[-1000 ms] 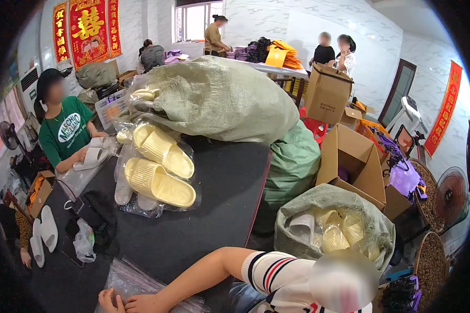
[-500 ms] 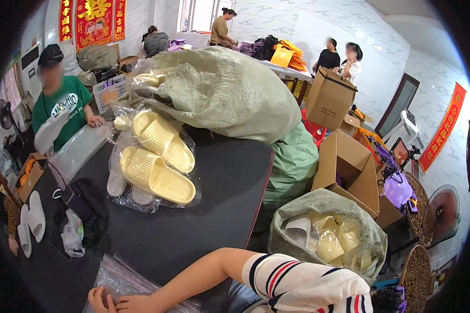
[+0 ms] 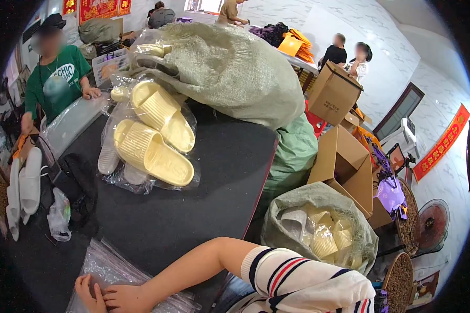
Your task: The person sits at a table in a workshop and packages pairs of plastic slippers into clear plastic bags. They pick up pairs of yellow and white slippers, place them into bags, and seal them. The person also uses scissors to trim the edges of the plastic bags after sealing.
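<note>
Here I have the left hand (image 3: 90, 296) and right hand (image 3: 122, 298) together on flat plastic bags (image 3: 102, 260), near edge of the desk (image 3: 219, 172); can't tell whether the fingers pinch. Yellow slippers (image 3: 169, 169) lie wrapped; these bags look unfilled, white slippers (image 3: 32, 182) bare.

l hand (image 3: 90, 297), r hand (image 3: 124, 299) on clr bags (image 3: 108, 263)

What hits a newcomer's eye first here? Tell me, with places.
The plastic-wrapped pale yellow slippers on the dark table, left of centre, stand out first. Behind them, top middle, bulges a big grey-green sack. Low left, the left hand and right hand lie on clear plastic bags.
</note>
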Demonstrator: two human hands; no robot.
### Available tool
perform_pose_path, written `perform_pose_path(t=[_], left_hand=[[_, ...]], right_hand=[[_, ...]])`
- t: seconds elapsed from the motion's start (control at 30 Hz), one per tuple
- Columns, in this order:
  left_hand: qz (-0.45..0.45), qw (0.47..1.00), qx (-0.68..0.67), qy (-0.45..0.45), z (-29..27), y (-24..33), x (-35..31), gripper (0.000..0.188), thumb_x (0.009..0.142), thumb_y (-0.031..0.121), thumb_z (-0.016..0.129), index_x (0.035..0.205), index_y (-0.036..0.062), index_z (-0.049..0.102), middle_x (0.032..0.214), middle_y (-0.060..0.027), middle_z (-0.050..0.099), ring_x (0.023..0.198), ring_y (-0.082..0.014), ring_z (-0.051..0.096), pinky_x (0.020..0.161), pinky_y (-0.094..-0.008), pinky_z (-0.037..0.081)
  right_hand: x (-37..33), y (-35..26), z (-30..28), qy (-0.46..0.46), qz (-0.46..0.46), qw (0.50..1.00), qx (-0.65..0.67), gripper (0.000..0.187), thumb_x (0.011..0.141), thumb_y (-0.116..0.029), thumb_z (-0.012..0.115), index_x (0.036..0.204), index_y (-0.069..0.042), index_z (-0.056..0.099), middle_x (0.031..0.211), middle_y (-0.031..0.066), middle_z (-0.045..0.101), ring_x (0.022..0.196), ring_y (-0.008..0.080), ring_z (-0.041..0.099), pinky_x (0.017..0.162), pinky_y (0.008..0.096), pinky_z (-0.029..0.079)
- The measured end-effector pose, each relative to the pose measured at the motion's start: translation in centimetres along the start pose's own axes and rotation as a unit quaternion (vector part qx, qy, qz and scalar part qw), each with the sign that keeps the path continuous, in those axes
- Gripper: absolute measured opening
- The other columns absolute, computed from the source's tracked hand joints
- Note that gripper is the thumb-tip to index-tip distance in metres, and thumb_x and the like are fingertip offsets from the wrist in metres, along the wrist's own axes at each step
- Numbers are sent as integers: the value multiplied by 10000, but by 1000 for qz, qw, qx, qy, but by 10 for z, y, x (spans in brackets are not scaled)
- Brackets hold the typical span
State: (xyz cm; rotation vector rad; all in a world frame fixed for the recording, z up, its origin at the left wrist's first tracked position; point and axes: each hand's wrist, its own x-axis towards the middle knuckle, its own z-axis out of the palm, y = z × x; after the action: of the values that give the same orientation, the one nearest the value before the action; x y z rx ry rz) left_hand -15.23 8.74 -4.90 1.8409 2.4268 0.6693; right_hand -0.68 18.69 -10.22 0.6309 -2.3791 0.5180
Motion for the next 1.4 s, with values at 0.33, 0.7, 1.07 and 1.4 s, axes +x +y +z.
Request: perform_pose_path(t=[0.33, 0.7, 1.07, 1.4], left_hand=[[6, 1000, -1, -1, -3, 2, 1, 390, 948, 323, 548, 1204, 37, 613, 1228, -211, 544, 1109, -387, 524, 945, -465, 424], [15, 1000, 2, 0, -2, 6, 4, 379, 937, 304, 559, 1209, 48, 617, 1222, -206, 549, 1104, -384, 526, 944, -462, 424], [-4, 1000, -4, -11, -5, 7, 2, 390, 947, 327, 537, 1213, 53, 614, 1251, -203, 536, 1123, -393, 513, 951, -468, 419], [-8, 1000, 5, -10, -4, 2, -2, 395, 959, 338, 521, 1210, 46, 606, 1260, -201, 531, 1137, -385, 507, 959, -465, 419]], right_hand=[[3, -3, -7, -11, 0, 1000, -6, 436, 907, -417, 540, 1162, -71, 613, 1153, 145, 591, 1111, 314, 529, 982, 509, 375], [-14, 23, 62, 63, 3, 998, -25, 365, 795, -342, 575, 1008, -51, 632, 1137, 180, 570, 1147, 351, 494, 1029, 506, 310], [-15, 29, 72, -6, 7, 1000, -4, 410, 798, -361, 571, 1056, -46, 616, 1152, 158, 561, 1174, 330, 466, 1064, 498, 274], [-1, -1, 3, -22, 10, 1000, 7, 458, 907, -439, 541, 1185, -78, 594, 1182, 169, 569, 1120, 346, 514, 970, 530, 382]])
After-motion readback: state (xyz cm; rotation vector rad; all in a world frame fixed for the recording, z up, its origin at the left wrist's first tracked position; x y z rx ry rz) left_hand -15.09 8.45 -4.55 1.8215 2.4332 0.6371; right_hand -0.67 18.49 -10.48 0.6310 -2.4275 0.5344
